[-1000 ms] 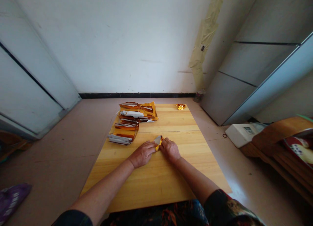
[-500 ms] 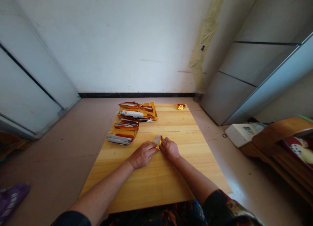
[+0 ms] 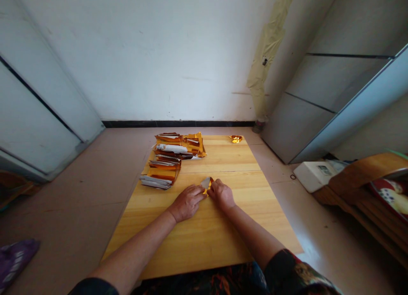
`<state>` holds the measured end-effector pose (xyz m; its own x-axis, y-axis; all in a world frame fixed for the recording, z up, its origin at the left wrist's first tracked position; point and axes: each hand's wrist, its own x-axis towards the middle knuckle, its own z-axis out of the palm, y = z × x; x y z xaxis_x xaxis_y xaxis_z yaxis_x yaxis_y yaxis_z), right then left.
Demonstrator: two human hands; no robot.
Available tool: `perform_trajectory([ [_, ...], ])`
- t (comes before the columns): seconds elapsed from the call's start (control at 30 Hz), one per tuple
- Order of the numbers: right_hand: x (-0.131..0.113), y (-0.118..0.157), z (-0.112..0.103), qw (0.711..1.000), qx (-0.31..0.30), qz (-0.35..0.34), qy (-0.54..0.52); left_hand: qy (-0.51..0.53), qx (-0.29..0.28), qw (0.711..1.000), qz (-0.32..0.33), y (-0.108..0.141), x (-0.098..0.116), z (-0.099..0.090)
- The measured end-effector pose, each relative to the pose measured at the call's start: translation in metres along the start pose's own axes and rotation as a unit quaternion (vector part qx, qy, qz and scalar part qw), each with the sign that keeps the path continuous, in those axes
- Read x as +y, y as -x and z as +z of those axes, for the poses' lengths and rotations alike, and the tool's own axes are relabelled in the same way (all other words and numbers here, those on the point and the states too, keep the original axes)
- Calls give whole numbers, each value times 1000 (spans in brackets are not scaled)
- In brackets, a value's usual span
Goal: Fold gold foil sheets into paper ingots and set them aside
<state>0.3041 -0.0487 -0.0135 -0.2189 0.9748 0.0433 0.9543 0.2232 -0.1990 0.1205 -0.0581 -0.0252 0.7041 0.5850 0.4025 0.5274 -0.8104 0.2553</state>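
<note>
Brightness: bright, even indoor light across the white wall (image 3: 153,61).
Source: out of view.
Glare: a pale sheen on the floor (image 3: 309,254) beside the wooden table (image 3: 204,244); small glints on the stacked gold foil sheets (image 3: 165,159).
Shadows: soft beneath the left hand (image 3: 186,203) and right hand (image 3: 221,195); darkest under the wooden bed frame (image 3: 350,205).
Distortion: wide-angle stretching, with pale cabinet panels (image 3: 350,86) leaning at the edges.
Blur: none marked; small details look slightly soft.

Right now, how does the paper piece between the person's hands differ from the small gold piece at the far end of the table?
The folded foil paper is pinched between the left hand and right hand; the small gold piece lies untouched near the far table edge. The first shows a silver-grey face with gold edges; the second shows only shiny gold. Both look metallic.
</note>
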Motion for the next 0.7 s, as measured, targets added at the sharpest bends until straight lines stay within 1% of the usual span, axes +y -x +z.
perform_trajectory([
  [0.1, 3, 0, 3, 999, 20, 11, -25, -18, 8, 1000, -11, -2, 5, 2],
  [0.2, 4, -1, 7, 999, 34, 17, -33, -45, 0, 999, -31, -5, 10, 5],
  [0.27, 4, -2, 10, 998, 45, 17, -43, -62, -5, 997, -46, -6, 12, 7],
  [0.33, 6, -1, 13, 995, 65, 9, -73, -72, 0, 996, -54, -7, 14, 9],
  [0.4, 12, 0, 17, 985, 97, 2, -140, -74, 9, 996, -55, -7, 15, 10],
  [0.47, 20, 2, 20, 965, 130, 8, -226, -74, 14, 996, -53, -6, 15, 11],
  [0.53, 28, 4, 21, 946, 149, 9, -289, -75, 15, 996, -52, -6, 15, 12],
  [0.6, 35, 5, 19, 938, 157, -10, -309, -75, 16, 996, -52, -5, 15, 12],
  [0.7, 38, 4, 15, 939, 156, -14, -305, -75, 20, 996, -54, -5, 15, 12],
])
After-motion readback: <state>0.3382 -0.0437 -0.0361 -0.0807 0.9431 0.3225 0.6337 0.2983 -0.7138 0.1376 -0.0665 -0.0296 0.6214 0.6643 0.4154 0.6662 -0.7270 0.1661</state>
